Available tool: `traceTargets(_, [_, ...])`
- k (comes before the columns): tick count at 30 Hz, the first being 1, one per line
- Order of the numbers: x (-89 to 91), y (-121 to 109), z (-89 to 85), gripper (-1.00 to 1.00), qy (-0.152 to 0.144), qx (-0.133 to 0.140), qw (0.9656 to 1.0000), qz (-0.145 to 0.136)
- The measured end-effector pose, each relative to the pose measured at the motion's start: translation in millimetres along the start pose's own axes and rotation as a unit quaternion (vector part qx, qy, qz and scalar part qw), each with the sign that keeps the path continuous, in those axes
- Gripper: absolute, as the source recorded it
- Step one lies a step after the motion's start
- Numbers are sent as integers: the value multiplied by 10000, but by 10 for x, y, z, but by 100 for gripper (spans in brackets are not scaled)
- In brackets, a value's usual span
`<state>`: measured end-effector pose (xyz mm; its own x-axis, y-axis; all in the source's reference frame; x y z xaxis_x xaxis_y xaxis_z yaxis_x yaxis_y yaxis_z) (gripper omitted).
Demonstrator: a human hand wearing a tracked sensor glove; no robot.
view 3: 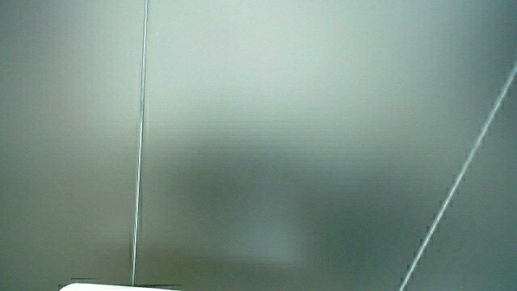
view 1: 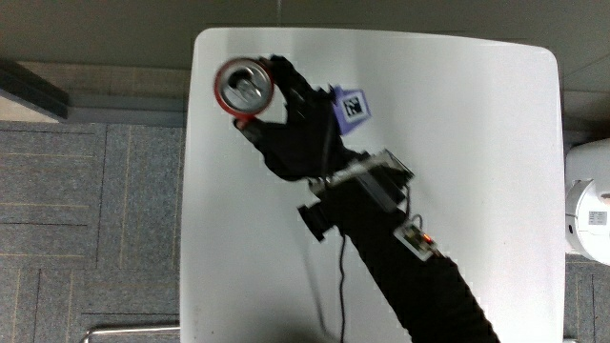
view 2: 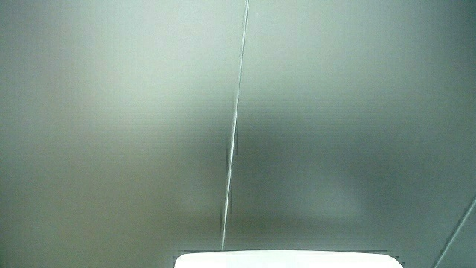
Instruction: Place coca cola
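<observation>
A red Coca-Cola can [view 1: 244, 89] with a silver top stands upright over a corner of the white table [view 1: 477, 171], far from the person. The hand [view 1: 286, 129] in the black glove is shut on the can, its fingers curled around the can's side. The patterned cube [view 1: 351, 105] sits on the hand's back. The forearm [view 1: 419, 267] reaches in from the table's near edge. Whether the can's base touches the table is hidden. Both side views show only a pale wall.
A small black device with a cable [view 1: 376, 186] is strapped on the wrist. A white object [view 1: 589, 200] stands off the table at its side. Grey carpet floor [view 1: 86, 210] lies next to the table's edge by the can.
</observation>
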<state>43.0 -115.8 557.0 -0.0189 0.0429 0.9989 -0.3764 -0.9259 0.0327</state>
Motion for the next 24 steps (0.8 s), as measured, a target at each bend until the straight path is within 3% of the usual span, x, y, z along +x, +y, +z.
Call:
traceTargets(1, [-22,19,-22,0,177,0,9998,53])
traceTargets(6, [69,68,-35,0,192,109,9996,-148])
traceTargets(7, [99,62,-28,0,121,153,9993,-332])
traceTargets(9, [130,66,-20,0,168,156,9995,-231])
traceTargets(10, [158,63,-8,0,88,183,9992,-353])
traceTargets(13, [182,55,7,0,37,206,9991,-365])
traceTargets(14, [190,47,16,0,3,240,9984,-507])
traceTargets(16, [185,45,27,0,123,251,9992,-296])
traceTargets(17, [148,25,25,0,174,246,9984,-477])
traceTargets(20, [245,22,49,0,65,295,9988,-382])
traceTargets(24, [259,-13,67,0,104,305,9982,-500])
